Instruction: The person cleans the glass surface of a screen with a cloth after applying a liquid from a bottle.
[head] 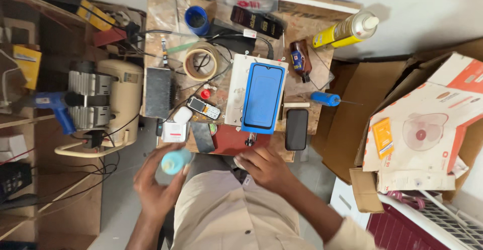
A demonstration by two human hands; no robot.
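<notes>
Below the cluttered wooden workbench [302, 28], a small light-blue bottle [175, 161] is grasped in the left hand [156, 184]; the right hand [265, 168] is curled at the bench edge, its grip cannot be told.

On the bench [302, 28], a phone [262, 97] lies on a repair jig [235, 90]. A tape roll [200, 60] sits left of it, another phone [296, 128] right, a spray can [346, 30] behind.
</notes>
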